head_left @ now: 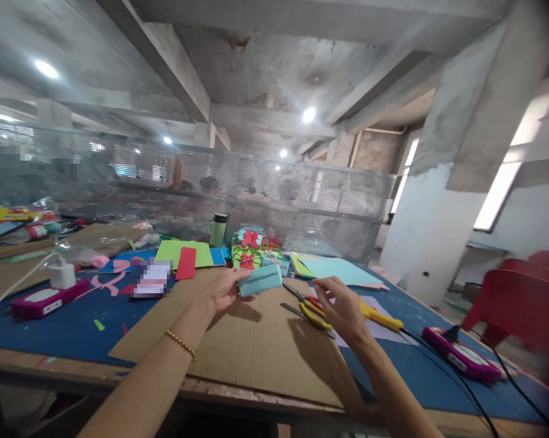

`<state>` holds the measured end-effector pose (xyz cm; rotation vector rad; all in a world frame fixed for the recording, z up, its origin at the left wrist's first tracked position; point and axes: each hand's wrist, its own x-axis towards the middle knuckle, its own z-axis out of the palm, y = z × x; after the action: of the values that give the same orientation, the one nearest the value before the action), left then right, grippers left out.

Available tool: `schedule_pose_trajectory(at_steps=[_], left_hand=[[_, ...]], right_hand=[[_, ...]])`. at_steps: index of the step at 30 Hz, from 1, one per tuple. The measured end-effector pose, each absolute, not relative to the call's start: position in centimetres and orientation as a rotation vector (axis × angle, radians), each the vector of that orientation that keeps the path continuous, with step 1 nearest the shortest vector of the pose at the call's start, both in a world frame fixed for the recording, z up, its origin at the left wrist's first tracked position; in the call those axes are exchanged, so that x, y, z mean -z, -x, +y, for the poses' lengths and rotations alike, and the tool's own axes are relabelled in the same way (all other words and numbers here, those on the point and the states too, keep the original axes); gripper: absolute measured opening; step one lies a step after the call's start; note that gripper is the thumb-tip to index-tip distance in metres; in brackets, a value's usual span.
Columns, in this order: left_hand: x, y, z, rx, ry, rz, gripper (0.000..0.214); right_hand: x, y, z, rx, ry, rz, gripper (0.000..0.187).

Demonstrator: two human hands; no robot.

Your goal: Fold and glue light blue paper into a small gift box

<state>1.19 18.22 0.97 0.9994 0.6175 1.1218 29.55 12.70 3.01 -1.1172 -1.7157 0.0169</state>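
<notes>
My left hand [226, 291] is closed around a small light-blue folded paper box [260, 280], held above a sheet of brown cardboard [238, 359]. Right of the box, my right hand [342, 307] hovers with its fingers loosely bent and apart, and I see nothing between them. Under and beside its fingertips lie scissors with yellow and red handles [314, 316], their blades pointing left. A yellow tool with a black cord, like a hot glue gun [379, 316], lies behind my right hand and is partly hidden by it. Lilac paper [388, 331] lies beneath it.
Decorated paper boxes [247, 255] and a green bottle [218, 230] stand at the back. Coloured sheets [333, 269], a red paper piece [185, 263] and pink scraps [110, 281] lie around. Purple power strips sit left [46, 299] and right [461, 356], with cords trailing. A perforated metal screen [265, 207] rises behind.
</notes>
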Motion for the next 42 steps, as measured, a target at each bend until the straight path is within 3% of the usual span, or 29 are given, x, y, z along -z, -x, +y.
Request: schedule_pose_trajectory(at_steps=[4, 11, 15, 19, 21, 27, 34, 42], left_hand=[[-0.8, -1.5, 18.0, -1.133, -1.018, 0.618, 0.036], [-1.2, -1.9, 17.1, -1.121, -1.089, 0.681, 0.034], [-1.3, -1.8, 17.0, -1.123, -1.109, 0.677, 0.032], [-1.3, -1.9, 17.2, -1.13, -1.132, 0.685, 0.037], [-1.5, -2.0, 17.1, -1.16, -1.146, 0.691, 0.044], [-2.3, -2.2, 15.8, -1.281, -1.327, 0.556, 0.093], [-2.1, -2.3, 15.9, -1.314, -1.46, 0.695, 0.05], [-1.9, -2.4, 16.4, -1.363, -1.508, 0.773, 0.039]], right_hand=[[-3.2, -28.6, 11.8, 0.398, 1.035, -1.904, 0.026], [-4.0, -23.2, 11.6, 0.762, 0.937, -2.214, 0.03], [-3.4, -21.6, 12.1, 0.829, 0.977, -2.244, 0.052], [-3.0, -21.4, 12.3, 0.831, 0.994, -2.22, 0.054], [-3.0, -21.6, 12.5, 0.829, 1.001, -2.207, 0.052], [-2.8, -22.5, 13.3, 0.835, 1.028, -2.142, 0.055], [-2.5, -22.3, 13.1, 0.831, 1.033, -2.134, 0.053], [-2.6, -22.2, 12.7, 0.81, 0.997, -2.15, 0.051]])
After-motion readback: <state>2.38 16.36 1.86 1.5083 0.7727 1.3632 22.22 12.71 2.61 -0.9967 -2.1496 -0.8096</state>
